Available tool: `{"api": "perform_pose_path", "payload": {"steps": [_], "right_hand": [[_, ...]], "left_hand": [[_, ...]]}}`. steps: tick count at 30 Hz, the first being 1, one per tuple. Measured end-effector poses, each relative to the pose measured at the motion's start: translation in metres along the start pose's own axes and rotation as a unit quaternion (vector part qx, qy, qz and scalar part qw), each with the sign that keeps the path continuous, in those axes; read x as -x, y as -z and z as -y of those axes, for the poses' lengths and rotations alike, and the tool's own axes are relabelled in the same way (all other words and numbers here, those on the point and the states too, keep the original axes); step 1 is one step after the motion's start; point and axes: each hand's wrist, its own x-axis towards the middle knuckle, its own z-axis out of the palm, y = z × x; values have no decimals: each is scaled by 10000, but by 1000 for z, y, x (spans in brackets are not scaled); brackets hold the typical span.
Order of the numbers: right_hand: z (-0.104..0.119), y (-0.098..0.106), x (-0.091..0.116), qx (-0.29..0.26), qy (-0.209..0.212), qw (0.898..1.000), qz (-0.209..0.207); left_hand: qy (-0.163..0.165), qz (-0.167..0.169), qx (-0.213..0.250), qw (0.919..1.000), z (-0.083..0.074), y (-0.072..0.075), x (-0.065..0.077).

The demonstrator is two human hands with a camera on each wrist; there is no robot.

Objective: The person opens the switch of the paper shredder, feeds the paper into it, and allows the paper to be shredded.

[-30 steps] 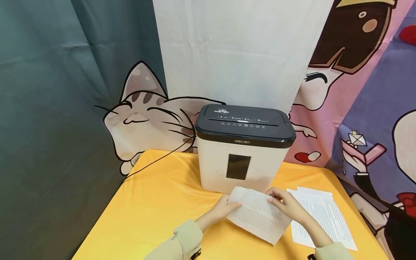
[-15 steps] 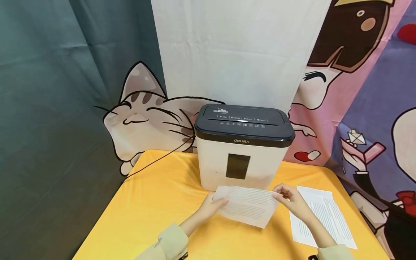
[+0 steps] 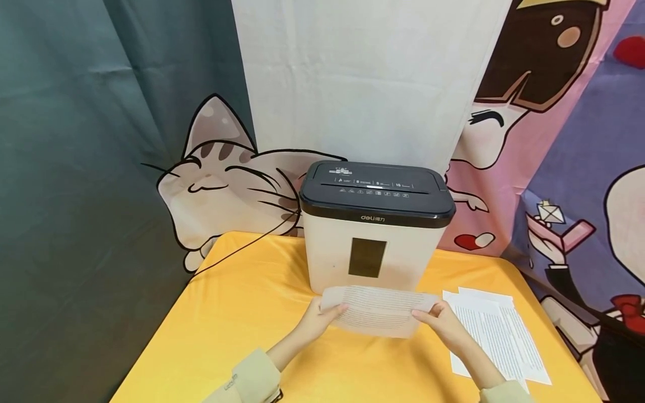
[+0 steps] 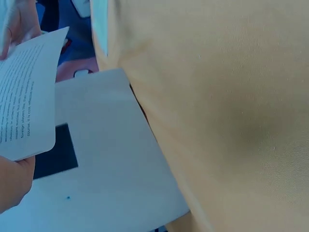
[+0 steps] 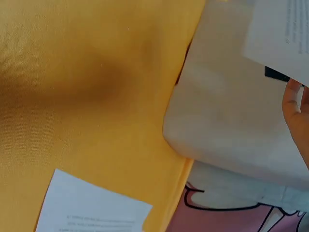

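Note:
A sheet of printed paper (image 3: 380,313) is held up between both hands in front of the paper shredder (image 3: 322,252). My left hand (image 3: 314,323) pinches its left end, thumb on the near face. At the other end, my right hand (image 3: 445,327) grips the sheet between thumb and fingers. The shredder has a dark top with a narrow slot and a white body with a dark window. In the left wrist view the paper (image 4: 36,96) covers part of that window. The right wrist view shows only part of my right hand (image 5: 299,113) at the sheet's edge.
More printed sheets (image 3: 491,336) lie overlapping at the right of the yellow-covered table (image 3: 221,330). A thin black cable (image 3: 242,249) runs from the shredder to the table's left edge. Cartoon-printed curtains (image 3: 373,84) hang behind and at the sides.
The held paper has moved left and turned from slanted to nearly level. My left hand has shifted left, and my right hand has moved onto the sheet's right end.

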Motion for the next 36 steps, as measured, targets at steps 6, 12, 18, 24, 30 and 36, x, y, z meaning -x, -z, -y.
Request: {"api": "perform_pose_path", "payload": {"steps": [6, 12, 18, 24, 30, 36], "right_hand": [[4, -14, 1, 65, -229, 9996, 151], [17, -27, -1, 332, -450, 9984, -106], [35, -34, -2, 782, -331, 9948, -563], [50, -34, -5, 931, -168, 9924, -792], [72, -35, -7, 1246, -428, 9859, -1029], [99, -34, -12, 1300, -306, 9863, -966]], "left_hand": [[-99, 142, 77, 9998, -7, 2, 5], [-232, 337, 57, 9991, -2, 8, 6], [-168, 421, -79, 9989, -5, 13, 6], [71, 400, -250, 9989, -32, 14, 3], [90, 410, -603, 9973, -63, 22, -1], [-291, 280, -927, 9949, -86, 30, -12]]}}
